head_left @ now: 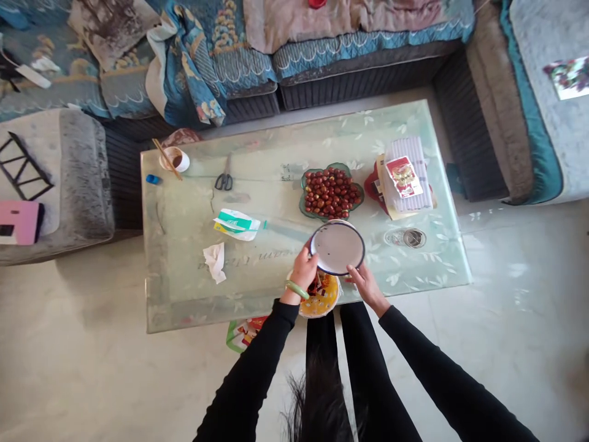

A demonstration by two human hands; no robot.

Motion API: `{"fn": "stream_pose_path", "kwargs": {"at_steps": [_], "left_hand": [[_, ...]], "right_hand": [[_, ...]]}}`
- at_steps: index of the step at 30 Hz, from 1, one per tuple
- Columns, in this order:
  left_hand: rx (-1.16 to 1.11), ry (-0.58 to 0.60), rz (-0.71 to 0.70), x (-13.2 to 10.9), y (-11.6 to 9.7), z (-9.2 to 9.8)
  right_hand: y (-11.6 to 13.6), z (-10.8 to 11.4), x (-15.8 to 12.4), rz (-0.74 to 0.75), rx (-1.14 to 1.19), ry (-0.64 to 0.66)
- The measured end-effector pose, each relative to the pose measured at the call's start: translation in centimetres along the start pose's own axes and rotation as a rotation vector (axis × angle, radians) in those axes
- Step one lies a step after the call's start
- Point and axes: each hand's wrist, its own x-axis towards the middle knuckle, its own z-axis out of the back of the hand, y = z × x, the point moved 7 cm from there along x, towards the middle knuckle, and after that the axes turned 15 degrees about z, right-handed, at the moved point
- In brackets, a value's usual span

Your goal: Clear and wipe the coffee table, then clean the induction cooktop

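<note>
A round white plate with a dark blue rim is held up above the near side of the table. My left hand, with a green bangle at the wrist, grips its left edge. On the lower right edge, my right hand pinches the rim between thumb and fingers. Partly hidden below the plate and my left hand is a yellow patterned bowl with dark red bits inside. Just beyond the plate lies a green scalloped dish heaped with red jujubes.
The glass-topped table carries scissors, a white cup with chopsticks, a blue cap, a green-white packet, a crumpled tissue, a drinking glass and a striped stack. Sofas stand behind and at both sides.
</note>
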Motion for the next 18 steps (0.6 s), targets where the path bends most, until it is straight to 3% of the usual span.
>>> {"fn": "stream_pose_path", "kwargs": {"at_steps": [3,5,6,8,10,14,16,18], "left_hand": [[-0.024,0.154,0.012,-1.8,-0.5,-4.8],[-0.039,0.195,0.015,-3.1,-0.1,-5.8],[-0.041,0.157,0.005,-3.8,0.4,-5.3],[-0.026,-0.028,-0.032,-5.1,1.8,-2.5],[0.003,-0.275,-0.070,-6.8,4.0,1.6],[-0.033,-0.631,-0.017,-10.1,10.1,8.8],[-0.137,-0.667,0.110,-10.9,13.4,10.1],[-0.285,-0.567,0.277,-10.9,16.5,9.3]], "right_hand": [[-1.7,1.9,0.1,-0.138,0.129,-0.227],[-3.5,3.6,0.8,-0.214,0.197,-0.342],[-4.4,4.4,1.2,-0.243,0.215,-0.370],[-6.0,5.9,2.3,-0.296,0.224,-0.400],[-7.2,7.3,3.4,-0.345,0.208,-0.435],[-9.0,8.9,5.5,-0.403,0.167,-0.458],[-9.6,9.4,6.4,-0.396,0.161,-0.438],[-10.0,9.7,7.1,-0.365,0.156,-0.414]]}}
